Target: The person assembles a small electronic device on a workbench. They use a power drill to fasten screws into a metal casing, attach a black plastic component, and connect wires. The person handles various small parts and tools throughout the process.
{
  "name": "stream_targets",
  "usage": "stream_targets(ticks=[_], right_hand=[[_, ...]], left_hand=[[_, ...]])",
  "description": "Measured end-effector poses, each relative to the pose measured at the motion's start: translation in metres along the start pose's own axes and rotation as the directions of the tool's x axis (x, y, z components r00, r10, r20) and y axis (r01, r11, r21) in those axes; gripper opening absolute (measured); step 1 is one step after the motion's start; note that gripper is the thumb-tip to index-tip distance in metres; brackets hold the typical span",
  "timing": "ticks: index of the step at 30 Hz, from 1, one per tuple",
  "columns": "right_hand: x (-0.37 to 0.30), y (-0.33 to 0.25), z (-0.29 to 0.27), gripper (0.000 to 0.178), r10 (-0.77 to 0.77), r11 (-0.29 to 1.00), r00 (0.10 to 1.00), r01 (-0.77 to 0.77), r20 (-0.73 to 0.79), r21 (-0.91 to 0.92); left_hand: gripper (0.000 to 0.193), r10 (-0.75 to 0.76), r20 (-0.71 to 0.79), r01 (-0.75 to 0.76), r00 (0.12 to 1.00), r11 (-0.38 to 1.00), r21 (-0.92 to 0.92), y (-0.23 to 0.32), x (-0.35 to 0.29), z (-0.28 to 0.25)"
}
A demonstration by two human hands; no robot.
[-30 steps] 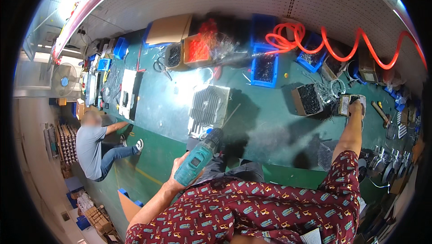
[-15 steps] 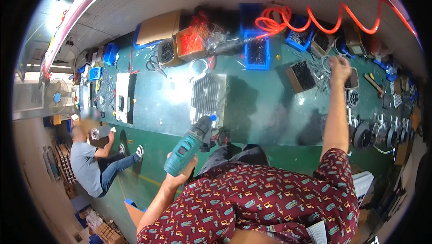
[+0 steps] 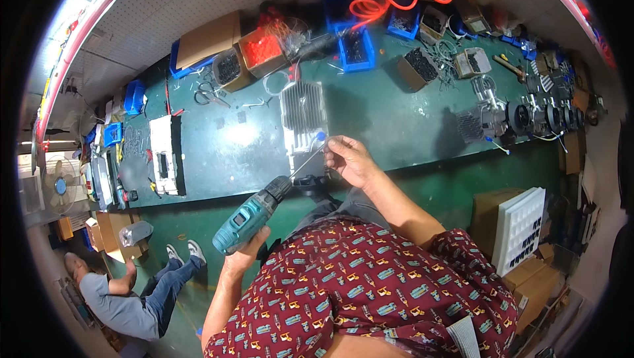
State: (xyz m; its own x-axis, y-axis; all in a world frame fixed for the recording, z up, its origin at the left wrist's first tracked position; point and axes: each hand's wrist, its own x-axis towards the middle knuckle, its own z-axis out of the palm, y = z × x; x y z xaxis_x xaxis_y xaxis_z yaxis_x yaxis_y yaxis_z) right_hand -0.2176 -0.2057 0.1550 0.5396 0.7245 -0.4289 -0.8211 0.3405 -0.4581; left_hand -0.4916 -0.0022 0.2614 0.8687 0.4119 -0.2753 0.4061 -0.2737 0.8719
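Observation:
In my left hand is a teal cordless drill, gripped by its handle and aimed forward and right. A long thin bit runs from its chuck toward the fingers of my right hand. That hand is closed in a pinch right at the bit's tip; whatever sits between finger and thumb is too small to make out. Just beyond is a finned silver metal housing, lying on the green bench. A small blue round piece shows at the housing's near right corner, beside my fingertips.
Along the back stand a box of red parts, a blue bin and a carton of black pieces. Metal assemblies with black rings line the right side. A coiled red hose hangs above. Another person is at lower left.
My right hand has come back from the small boxes at the far right to the bit's tip. The drill has shifted left and slightly lower. My view has turned somewhat rightward.

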Motion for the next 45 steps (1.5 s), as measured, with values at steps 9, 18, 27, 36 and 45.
stream_targets(ticks=[9, 18, 27, 36, 45], right_hand=[[-0.019, 0.008, 0.007, 0.015, 0.172, 0.967, 0.985, -0.165, 0.022, -0.193], [-0.021, 0.006, 0.022, 0.028, 0.154, 0.885, 0.982, -0.089, 0.107, -0.456], [0.031, 0.032, 0.006, 0.023, -0.317, -0.067, 0.855, 0.412, 0.411, -0.909], [0.028, 0.016, -0.009, 0.035, -0.202, -0.119, 0.884, 0.406, 0.422, -0.906], [0.055, -0.021, -0.007, 0.036, 0.095, -0.263, 0.894, 0.447, 0.438, -0.855]], left_hand=[[0.031, 0.005, 0.145, -0.002, 0.989, 1.0, -0.022, -0.029, -0.002, -0.049], [0.029, -0.018, 0.174, 0.021, 0.985, 1.0, -0.016, -0.019, 0.006, -0.088], [0.025, -0.039, 0.164, -0.009, 0.986, 0.959, 0.284, 0.063, 0.042, -0.065], [0.029, -0.115, 0.224, 0.016, 0.968, 0.916, 0.4, 0.078, 0.056, -0.059], [0.027, -0.005, 0.383, -0.283, 0.924, 0.664, 0.692, 0.168, 0.096, -0.037]])
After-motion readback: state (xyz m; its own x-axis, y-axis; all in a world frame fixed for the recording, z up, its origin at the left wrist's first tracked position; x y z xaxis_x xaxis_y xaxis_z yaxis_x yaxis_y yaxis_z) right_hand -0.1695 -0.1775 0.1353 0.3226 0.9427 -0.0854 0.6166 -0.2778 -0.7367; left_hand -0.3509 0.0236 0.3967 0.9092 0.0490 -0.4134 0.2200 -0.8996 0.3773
